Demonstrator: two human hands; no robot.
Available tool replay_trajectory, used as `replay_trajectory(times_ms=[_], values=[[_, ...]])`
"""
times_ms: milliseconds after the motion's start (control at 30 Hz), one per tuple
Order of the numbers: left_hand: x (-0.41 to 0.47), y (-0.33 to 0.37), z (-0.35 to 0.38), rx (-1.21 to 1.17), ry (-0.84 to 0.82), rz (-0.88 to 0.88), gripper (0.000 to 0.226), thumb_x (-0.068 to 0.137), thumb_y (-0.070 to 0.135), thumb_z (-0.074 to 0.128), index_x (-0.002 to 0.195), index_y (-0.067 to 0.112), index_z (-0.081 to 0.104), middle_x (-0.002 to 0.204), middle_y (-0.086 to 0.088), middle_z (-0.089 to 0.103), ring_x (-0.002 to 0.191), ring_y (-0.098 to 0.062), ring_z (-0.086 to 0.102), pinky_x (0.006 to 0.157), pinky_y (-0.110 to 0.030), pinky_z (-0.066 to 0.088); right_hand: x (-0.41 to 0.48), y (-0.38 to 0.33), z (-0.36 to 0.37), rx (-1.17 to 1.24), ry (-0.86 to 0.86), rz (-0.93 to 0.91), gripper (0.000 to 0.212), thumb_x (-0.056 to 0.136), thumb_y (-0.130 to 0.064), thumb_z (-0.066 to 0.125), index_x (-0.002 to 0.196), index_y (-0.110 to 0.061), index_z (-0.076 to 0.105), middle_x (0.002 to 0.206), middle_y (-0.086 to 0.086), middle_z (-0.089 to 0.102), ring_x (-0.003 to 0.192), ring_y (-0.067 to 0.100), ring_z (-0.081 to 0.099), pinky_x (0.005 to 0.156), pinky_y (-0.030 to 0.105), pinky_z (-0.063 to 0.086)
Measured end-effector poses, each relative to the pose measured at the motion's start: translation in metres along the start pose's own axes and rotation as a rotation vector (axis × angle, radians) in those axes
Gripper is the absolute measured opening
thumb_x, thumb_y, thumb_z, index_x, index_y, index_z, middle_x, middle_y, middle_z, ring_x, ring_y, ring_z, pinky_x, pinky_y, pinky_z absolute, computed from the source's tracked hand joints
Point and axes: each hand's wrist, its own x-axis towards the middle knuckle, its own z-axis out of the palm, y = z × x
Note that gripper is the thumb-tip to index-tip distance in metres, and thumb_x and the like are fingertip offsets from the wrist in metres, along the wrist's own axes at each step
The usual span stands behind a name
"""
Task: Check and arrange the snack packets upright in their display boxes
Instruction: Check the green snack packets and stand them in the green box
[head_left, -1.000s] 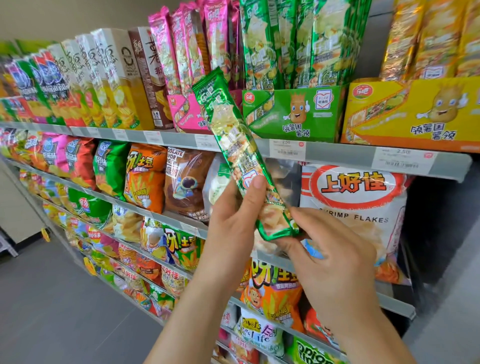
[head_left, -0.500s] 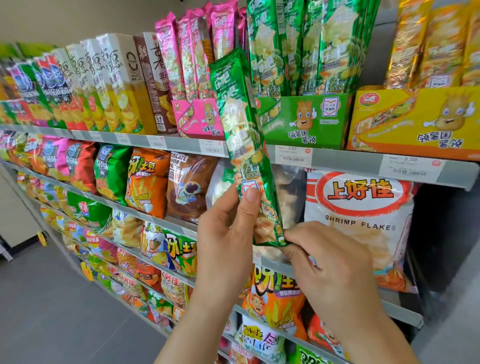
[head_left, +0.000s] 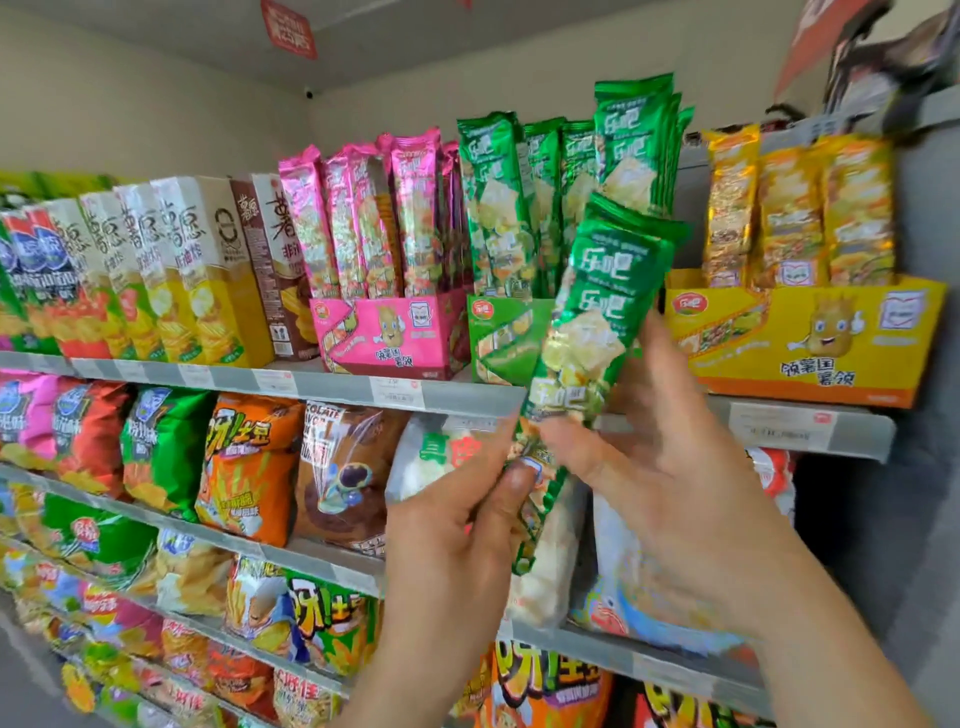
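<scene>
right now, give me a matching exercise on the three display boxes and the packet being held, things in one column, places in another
1 pink display box
2 green display box
3 yellow display box
4 green packet

A farthest right box
B pinched by the left hand
C between the other two boxes
D beside the tall cartons

Pairs: 1-D, 2-C, 3-A, 4-B
</scene>
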Motion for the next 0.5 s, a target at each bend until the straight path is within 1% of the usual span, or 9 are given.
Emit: replay_trajectory(times_ms=[67,100,133,167,233,300,367,433,500], values=[[0.006,0.002,0.003,0.053,-0.014,0.034,0.037,0.084,0.043,0.060,0.096,0.078,0.053,0.076,0.027,0.070,0.062,-0.002,0.064,0.064,-0.034,0.059,0.023,-0.011,-0.004,-0.009,0.087,-0.042,0.094,0.076,-0.043,0.073,0.150,-0.040,0.016,0.141,-0.008,0.053,0.126,0.015,0.054,0.102,0.049,0.045],[0.010,0.003,0.003,0.052,-0.013,0.047,0.033,0.084,0.047,0.061,0.097,0.077,0.054,0.080,0.027,0.070,0.067,-0.004,0.068,0.068,-0.039,0.060,0.032,-0.016,-0.006,-0.037,0.111,-0.068,0.099,0.074,-0.040,0.075,0.150,-0.044,0.012,0.145,-0.007,0.049,0.129,0.016,0.052,0.103,0.052,0.043],[0.016,0.004,0.003,0.066,-0.005,0.086,0.029,0.083,0.051,0.062,0.101,0.073,0.057,0.085,0.026,0.071,0.072,-0.006,0.070,0.070,-0.041,0.060,0.039,-0.021,-0.008,-0.070,0.119,-0.099,0.100,0.073,-0.038,0.075,0.148,-0.050,0.011,0.146,-0.008,0.047,0.129,0.018,0.052,0.103,0.054,0.043],[0.023,0.005,0.002,0.104,0.008,0.154,0.028,0.082,0.053,0.061,0.107,0.064,0.060,0.090,0.024,0.071,0.075,-0.006,0.070,0.071,-0.038,0.059,0.044,-0.026,-0.010,-0.101,0.122,-0.125,0.098,0.073,-0.036,0.076,0.145,-0.055,0.013,0.146,-0.009,0.047,0.129,0.019,0.052,0.102,0.056,0.043],[0.036,0.007,-0.001,0.187,0.039,0.286,0.033,0.081,0.051,0.062,0.114,0.044,0.062,0.095,0.024,0.069,0.078,0.004,0.065,0.071,-0.025,0.055,0.054,-0.034,-0.014,-0.135,0.141,-0.162,0.085,0.074,-0.035,0.076,0.139,-0.054,0.025,0.136,-0.008,0.055,0.118,0.021,0.060,0.094,0.057,0.049],[0.046,0.009,-0.001,0.181,0.069,0.309,0.035,0.077,0.051,0.066,0.109,0.037,0.062,0.089,0.025,0.067,0.069,0.009,0.062,0.063,-0.015,0.050,0.065,-0.041,-0.018,-0.151,0.170,-0.178,0.070,0.074,-0.033,0.077,0.129,-0.047,0.037,0.116,-0.004,0.065,0.099,0.020,0.068,0.084,0.052,0.056],[0.058,0.012,0.000,0.193,0.047,0.302,0.033,0.071,0.054,0.071,0.096,0.035,0.063,0.076,0.025,0.066,0.057,0.009,0.058,0.054,-0.008,0.044,0.077,-0.047,-0.022,-0.182,0.190,-0.182,0.055,0.073,-0.032,0.077,0.116,-0.046,0.045,0.102,-0.002,0.069,0.085,0.020,0.070,0.077,0.046,0.058],[0.073,0.015,-0.001,0.194,-0.053,0.282,0.028,0.070,0.052,0.072,0.080,0.028,0.062,0.063,0.018,0.063,0.048,0.004,0.053,0.048,-0.012,0.041,0.090,-0.053,-0.025,-0.223,0.202,-0.190,0.046,0.072,-0.031,0.078,0.107,-0.045,0.051,0.095,-0.005,0.072,0.082,0.017,0.070,0.075,0.037,0.058],[0.092,0.022,-0.006,0.192,-0.179,0.287,0.033,0.072,0.057,0.068,0.070,0.025,0.061,0.062,0.013,0.062,0.049,0.000,0.051,0.049,-0.017,0.041,0.104,-0.058,-0.029,-0.246,0.214,-0.208,0.041,0.070,-0.028,0.080,0.102,-0.037,0.056,0.089,-0.007,0.075,0.076,0.009,0.070,0.071,0.025,0.055]])
